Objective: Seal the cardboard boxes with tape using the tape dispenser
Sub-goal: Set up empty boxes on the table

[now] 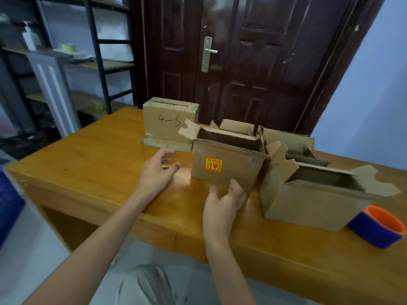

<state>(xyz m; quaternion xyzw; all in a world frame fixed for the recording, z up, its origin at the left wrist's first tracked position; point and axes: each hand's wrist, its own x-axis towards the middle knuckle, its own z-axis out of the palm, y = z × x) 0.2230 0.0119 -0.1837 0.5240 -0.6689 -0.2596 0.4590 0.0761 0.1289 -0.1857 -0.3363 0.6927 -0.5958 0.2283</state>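
An open cardboard box with an orange sticker (226, 164) stands in the middle of the wooden table (92, 164), its flaps up. My left hand (157, 172) hovers just left of it, fingers relaxed and holding nothing. My right hand (224, 203) is at the box's lower front edge, fingers straight, touching or nearly touching the cardboard. A second open box (308, 201) stands to the right. A box marked "4-3" (169, 122) with tape along its top stands behind. A blue and orange roll (378, 230) lies at the right edge. No tape dispenser shows clearly.
Another open box (288, 137) sits behind the two front ones. A dark wooden door (242, 62) rises past the table. Metal shelves (97, 51) and a white panel (52, 89) stand at the left. My knee (143, 285) is below the table's front edge.
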